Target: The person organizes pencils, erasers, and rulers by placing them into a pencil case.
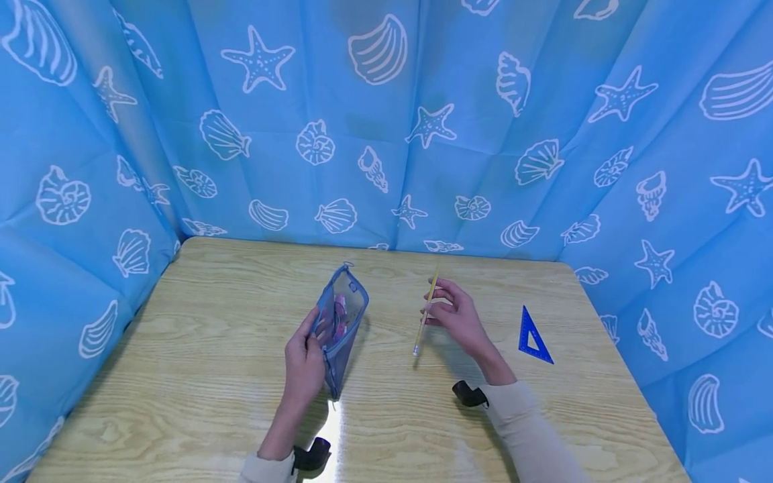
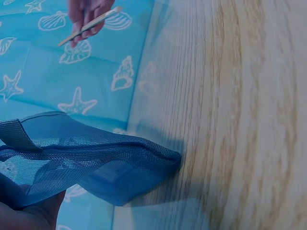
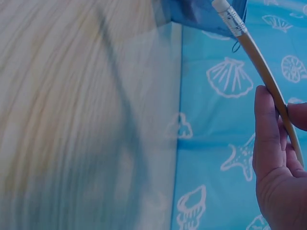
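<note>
My left hand point(image 1: 304, 362) grips the side of a blue mesh zipper pouch point(image 1: 343, 355), whose top gapes apart. Inside the pouch, pink and purple items point(image 1: 341, 315) show through; their kind is unclear. My right hand point(image 1: 460, 318) pinches a yellow pencil point(image 1: 426, 312) between thumb and fingers, to the right of the pouch and apart from it. The pencil's white eraser point(image 3: 220, 5) and silver band point down toward the table in the head view. In the left wrist view the pouch's mesh side point(image 2: 115, 148) fills the lower left.
A blue set square point(image 1: 534, 339) lies on the wooden table point(image 1: 211, 349), right of my right hand. A blue curtain point(image 1: 362, 134) with white shells and starfish stands along the table's back and sides. Black wrist cameras point(image 1: 313, 454) sit at both cuffs.
</note>
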A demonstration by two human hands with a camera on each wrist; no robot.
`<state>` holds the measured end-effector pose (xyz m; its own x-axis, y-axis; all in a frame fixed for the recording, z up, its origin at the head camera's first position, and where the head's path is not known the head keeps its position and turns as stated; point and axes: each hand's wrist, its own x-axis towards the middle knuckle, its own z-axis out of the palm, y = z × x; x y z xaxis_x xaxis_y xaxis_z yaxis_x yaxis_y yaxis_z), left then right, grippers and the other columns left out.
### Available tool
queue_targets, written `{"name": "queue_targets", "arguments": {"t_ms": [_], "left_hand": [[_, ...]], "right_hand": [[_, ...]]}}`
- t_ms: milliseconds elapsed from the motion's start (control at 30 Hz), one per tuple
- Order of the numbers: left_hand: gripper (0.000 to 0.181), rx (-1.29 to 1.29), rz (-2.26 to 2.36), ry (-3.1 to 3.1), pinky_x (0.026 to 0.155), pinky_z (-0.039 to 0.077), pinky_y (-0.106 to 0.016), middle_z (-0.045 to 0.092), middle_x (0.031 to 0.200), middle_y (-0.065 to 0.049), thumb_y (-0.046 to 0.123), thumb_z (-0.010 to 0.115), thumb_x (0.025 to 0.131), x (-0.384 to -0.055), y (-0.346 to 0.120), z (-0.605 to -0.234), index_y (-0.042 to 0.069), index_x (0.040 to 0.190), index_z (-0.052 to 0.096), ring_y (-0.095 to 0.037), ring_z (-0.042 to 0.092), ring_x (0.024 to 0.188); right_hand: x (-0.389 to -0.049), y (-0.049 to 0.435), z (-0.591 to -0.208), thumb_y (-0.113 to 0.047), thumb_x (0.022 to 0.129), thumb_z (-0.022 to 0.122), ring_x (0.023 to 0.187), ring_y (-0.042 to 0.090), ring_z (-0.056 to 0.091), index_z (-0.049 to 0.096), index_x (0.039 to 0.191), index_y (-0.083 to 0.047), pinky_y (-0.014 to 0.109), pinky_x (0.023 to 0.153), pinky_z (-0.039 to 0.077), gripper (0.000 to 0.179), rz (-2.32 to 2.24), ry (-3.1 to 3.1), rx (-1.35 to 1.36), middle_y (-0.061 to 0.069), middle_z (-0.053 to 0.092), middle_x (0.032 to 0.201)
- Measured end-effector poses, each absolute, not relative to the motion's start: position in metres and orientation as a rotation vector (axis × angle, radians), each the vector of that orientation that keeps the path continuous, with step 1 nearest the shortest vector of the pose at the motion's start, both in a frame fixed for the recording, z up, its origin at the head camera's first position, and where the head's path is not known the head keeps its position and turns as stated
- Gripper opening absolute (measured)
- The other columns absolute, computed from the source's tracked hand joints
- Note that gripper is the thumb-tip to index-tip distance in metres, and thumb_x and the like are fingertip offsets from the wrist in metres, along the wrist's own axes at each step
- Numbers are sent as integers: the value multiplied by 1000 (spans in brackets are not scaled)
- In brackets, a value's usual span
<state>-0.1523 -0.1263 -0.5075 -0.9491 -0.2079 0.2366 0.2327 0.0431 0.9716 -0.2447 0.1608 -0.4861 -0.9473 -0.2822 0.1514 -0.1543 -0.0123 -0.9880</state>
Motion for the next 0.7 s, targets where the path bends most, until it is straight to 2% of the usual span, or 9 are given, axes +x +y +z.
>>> {"name": "queue_targets", "arguments": {"t_ms": [367, 700], "left_hand": [[50, -13, -1973, -2019, 106, 53, -42, 54, 140, -35, -8, 27, 102, -153, -125, -508, -9, 151, 37, -45, 58, 127], [51, 1, -1966, -2024, 107, 52, -44, 52, 142, -34, -10, 26, 101, -152, -123, -507, -11, 150, 38, -46, 58, 128]], "right_hand": [[-245, 131, -469, 5, 97, 60, 91, 17, 72, 43, 146, 1, 37, 79, 67, 53, -2186, 2062, -524, 7, 58, 111], [-255, 102, -456, 8, 96, 59, 89, 14, 71, 45, 144, 1, 35, 78, 67, 51, -2281, 1978, -607, 7, 58, 109]]}}
